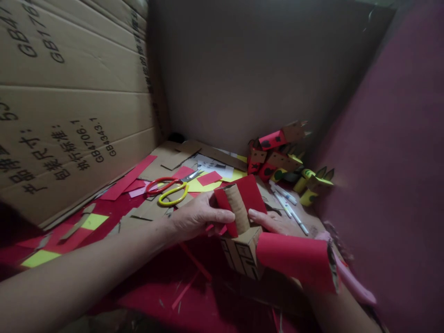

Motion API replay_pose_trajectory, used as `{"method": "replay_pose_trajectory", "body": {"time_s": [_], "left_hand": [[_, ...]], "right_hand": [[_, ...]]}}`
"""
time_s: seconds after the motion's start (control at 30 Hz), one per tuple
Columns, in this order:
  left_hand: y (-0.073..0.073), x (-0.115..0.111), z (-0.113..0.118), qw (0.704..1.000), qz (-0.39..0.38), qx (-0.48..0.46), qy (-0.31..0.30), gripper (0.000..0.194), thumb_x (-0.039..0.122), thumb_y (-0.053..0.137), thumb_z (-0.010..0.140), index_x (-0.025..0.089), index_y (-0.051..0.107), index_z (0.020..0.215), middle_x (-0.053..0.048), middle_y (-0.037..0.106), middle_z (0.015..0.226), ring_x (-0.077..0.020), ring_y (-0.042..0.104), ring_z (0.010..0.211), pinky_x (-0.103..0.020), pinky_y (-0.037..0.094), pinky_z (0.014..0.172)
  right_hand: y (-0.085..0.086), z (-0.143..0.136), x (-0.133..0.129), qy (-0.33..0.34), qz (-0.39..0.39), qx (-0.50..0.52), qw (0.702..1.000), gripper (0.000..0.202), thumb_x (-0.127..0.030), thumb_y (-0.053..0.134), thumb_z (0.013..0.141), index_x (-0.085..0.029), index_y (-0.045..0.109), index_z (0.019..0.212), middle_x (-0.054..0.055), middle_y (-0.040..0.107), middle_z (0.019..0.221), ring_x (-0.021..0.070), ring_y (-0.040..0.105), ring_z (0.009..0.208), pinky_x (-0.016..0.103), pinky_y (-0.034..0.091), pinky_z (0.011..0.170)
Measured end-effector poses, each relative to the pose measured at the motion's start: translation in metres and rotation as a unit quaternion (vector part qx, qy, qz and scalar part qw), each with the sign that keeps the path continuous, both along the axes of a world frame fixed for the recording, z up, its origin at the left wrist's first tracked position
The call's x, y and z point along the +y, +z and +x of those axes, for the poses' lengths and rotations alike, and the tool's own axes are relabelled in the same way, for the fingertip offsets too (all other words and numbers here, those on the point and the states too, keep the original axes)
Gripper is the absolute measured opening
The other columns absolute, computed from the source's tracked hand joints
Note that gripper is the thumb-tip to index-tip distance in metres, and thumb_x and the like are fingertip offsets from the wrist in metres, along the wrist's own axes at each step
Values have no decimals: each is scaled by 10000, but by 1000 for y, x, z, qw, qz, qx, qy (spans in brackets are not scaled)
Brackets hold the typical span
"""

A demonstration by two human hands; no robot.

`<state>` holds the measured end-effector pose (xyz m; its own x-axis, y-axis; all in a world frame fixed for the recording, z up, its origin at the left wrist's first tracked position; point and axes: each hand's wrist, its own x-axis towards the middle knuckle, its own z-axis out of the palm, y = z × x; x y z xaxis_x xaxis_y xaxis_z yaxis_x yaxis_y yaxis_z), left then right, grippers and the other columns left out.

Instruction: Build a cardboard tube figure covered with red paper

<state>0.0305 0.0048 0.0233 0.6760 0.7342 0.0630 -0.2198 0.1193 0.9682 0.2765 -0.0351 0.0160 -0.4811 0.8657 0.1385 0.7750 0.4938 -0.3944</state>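
Observation:
A curved brown cardboard tube [238, 209] with red paper [254, 196] around it stands above a small cardboard box [243, 252] with black lines. My left hand [201, 215] grips the tube's left side, thumb across its front, fingers behind. On the right, my right hand [274, 222] has its thumb or a finger against the red paper; the rest is partly hidden behind a red-covered roll [296, 259]. That roll lies over my right wrist, its open end to the right, and touches the box.
Scissors [169, 190] with red and yellow handles lie among paper scraps. Several white markers [289, 206] are right of my hands. Decorated tube figures [277, 155] stand behind. A large printed carton [76, 101] rises at left, a pink surface [391, 162] at right.

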Motion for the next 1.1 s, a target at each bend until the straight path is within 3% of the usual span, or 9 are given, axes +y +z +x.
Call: {"method": "replay_pose_trajectory", "body": {"time_s": [0.17,0.37,0.43,0.5,0.63,0.77,0.83,0.93,1.1], "left_hand": [[1,1,-2,999,-28,24,-15,379,322,764,605,94,617,869,-24,611,526,-83,464,349,-183,349,344],[2,1,-1,999,-42,1,-17,360,299,772,589,112,599,843,-11,621,544,-66,456,330,-167,350,324],[2,1,-1,999,-47,-2,-11,355,288,774,594,115,602,852,-10,628,563,-63,456,334,-165,350,321],[3,1,-1,999,-49,-4,-5,352,288,777,594,109,611,847,-17,633,572,-63,467,345,-161,352,322],[7,-2,0,999,-48,-10,4,367,298,777,604,105,608,868,-19,631,592,-59,472,366,-161,375,341],[9,-3,0,999,-43,2,24,371,312,774,630,100,599,879,-7,607,562,-64,472,368,-170,382,346],[9,-2,0,998,-48,11,36,357,310,778,635,104,596,863,-1,597,542,-68,472,373,-174,390,356],[6,-1,0,998,-53,10,38,308,324,780,641,112,599,771,12,557,452,-75,460,350,-177,384,352],[2,-1,2,998,-54,-14,21,290,345,770,665,112,598,653,16,524,427,-80,465,359,-175,377,338]], "right_hand": [[2,-2,4,13,-21,-36,999,513,-437,490,853,-340,487,1356,39,628,1258,302,583,1137,380,482,933],[11,-4,3,25,-17,-111,993,636,-448,552,813,-333,389,1417,66,505,1402,336,589,1121,415,503,886],[12,-6,2,5,-21,-98,995,660,-507,576,784,-343,413,1402,62,461,1439,354,583,1120,437,494,894],[14,-10,1,-29,-45,-23,998,658,-573,616,730,-343,509,1337,53,470,1433,369,571,1131,452,471,924],[21,-24,1,-67,-128,160,976,540,-628,407,852,-289,620,1213,62,673,1162,286,635,1033,406,496,889],[27,-38,-2,-70,-190,289,936,611,-670,483,794,-215,619,1178,88,705,1033,269,645,962,397,497,854],[27,-40,-3,-89,-184,304,930,615,-695,502,763,-212,637,1119,83,702,1003,253,641,922,382,487,829],[26,-39,-5,-132,-179,282,933,558,-721,499,743,-209,670,882,49,682,831,211,616,767,348,472,733],[28,-40,-7,-188,-194,248,930,566,-743,481,733,-192,599,688,16,597,668,168,537,635,299,407,581]]}}
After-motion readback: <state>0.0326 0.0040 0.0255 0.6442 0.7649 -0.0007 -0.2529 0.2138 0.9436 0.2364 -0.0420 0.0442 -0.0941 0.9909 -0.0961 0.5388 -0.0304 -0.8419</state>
